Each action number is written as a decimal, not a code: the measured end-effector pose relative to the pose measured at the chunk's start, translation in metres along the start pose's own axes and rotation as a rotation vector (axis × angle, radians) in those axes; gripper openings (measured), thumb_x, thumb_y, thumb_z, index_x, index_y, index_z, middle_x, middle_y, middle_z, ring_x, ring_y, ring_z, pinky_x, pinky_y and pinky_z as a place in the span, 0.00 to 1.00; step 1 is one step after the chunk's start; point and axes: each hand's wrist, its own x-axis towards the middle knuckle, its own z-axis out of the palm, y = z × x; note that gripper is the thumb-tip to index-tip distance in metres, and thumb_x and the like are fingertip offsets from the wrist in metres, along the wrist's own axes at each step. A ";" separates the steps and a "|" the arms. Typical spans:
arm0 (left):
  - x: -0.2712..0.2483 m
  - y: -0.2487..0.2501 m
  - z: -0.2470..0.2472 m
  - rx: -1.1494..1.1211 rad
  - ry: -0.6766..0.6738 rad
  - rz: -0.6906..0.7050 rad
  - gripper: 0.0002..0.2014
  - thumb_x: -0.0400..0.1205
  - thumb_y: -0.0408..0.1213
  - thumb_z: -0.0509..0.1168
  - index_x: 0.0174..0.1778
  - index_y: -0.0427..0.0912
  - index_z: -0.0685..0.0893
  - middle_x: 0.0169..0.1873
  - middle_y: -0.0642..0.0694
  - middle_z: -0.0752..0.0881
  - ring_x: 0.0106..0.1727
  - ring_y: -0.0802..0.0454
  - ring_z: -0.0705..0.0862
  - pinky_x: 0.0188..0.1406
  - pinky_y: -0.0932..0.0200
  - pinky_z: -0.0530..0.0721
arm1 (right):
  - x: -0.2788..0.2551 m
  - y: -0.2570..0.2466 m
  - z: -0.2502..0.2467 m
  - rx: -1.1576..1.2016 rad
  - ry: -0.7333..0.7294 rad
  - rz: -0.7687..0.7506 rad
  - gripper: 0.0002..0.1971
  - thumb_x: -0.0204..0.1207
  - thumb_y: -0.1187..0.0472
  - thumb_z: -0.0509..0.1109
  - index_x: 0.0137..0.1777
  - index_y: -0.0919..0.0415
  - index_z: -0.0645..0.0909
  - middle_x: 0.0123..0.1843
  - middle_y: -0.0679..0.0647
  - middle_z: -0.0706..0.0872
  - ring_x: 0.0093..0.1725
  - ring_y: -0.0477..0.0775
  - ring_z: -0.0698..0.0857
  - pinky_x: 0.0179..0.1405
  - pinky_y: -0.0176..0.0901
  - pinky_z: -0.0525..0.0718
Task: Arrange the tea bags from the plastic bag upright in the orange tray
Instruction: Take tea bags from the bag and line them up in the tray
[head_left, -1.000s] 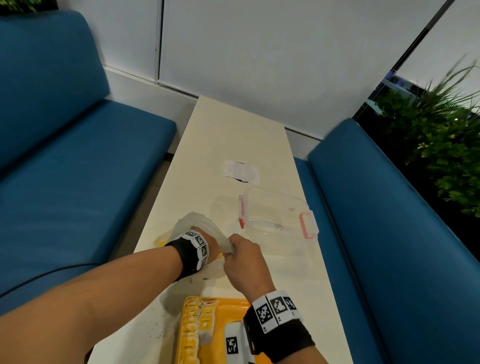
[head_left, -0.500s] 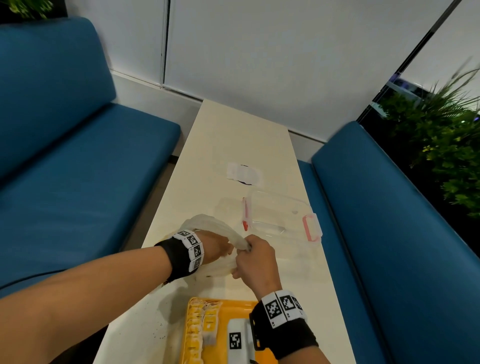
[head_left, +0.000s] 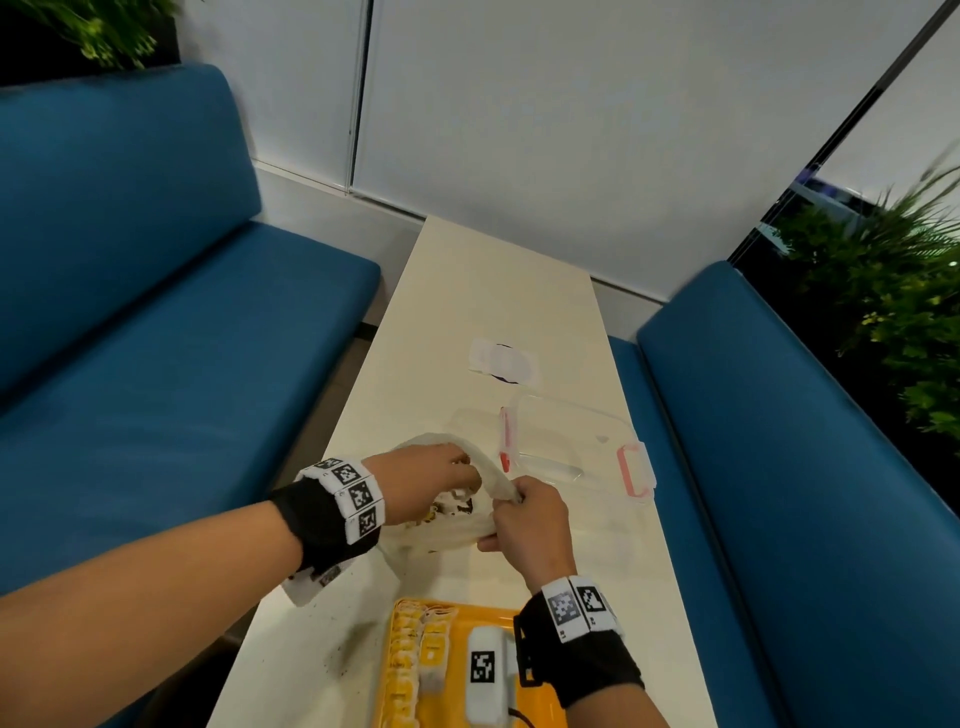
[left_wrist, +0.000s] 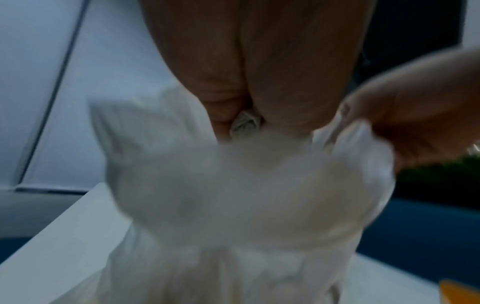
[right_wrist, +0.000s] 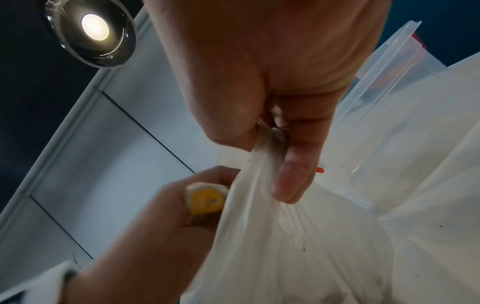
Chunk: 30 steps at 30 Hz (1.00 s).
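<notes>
Fetching step: the right hand (head_left: 527, 525) pinches the plastic bag (head_left: 457, 525) rim; the left hand (right_wrist: 166, 207) clasps a tea bag (right_wrist: 206, 200). Next, I judge, stand it upright in the near orange tray (head_left: 540, 712).

A: Head view is evenly lit from overhead, soft shadows on the bench (head_left: 498, 291), edges bowing and the plant (head_left: 893, 312) smeared.
B: Left wrist view is dim and badly blurred; right wrist view catches a glaring ceiling lamp (right_wrist: 94, 26), with sharper fingers (right_wrist: 293, 174).
</notes>
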 end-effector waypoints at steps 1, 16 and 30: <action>-0.005 -0.003 0.001 -0.021 0.053 0.046 0.26 0.79 0.21 0.64 0.68 0.52 0.81 0.68 0.53 0.77 0.64 0.55 0.78 0.60 0.59 0.81 | 0.000 0.000 0.000 0.003 -0.002 -0.001 0.08 0.77 0.70 0.60 0.46 0.64 0.82 0.46 0.62 0.87 0.27 0.59 0.90 0.29 0.48 0.91; -0.110 0.027 0.058 -1.728 0.223 -0.387 0.18 0.82 0.22 0.67 0.65 0.40 0.86 0.57 0.31 0.90 0.56 0.33 0.91 0.48 0.47 0.91 | -0.033 0.017 -0.012 -0.240 0.042 -0.158 0.16 0.77 0.56 0.73 0.64 0.52 0.78 0.58 0.49 0.80 0.49 0.49 0.84 0.44 0.40 0.84; -0.132 0.041 0.088 -1.333 -0.117 -0.426 0.15 0.67 0.27 0.73 0.50 0.34 0.86 0.40 0.36 0.88 0.43 0.41 0.90 0.42 0.47 0.90 | -0.088 -0.002 0.026 -0.417 -0.576 -0.578 0.10 0.75 0.64 0.73 0.51 0.48 0.88 0.47 0.44 0.81 0.46 0.44 0.81 0.51 0.44 0.83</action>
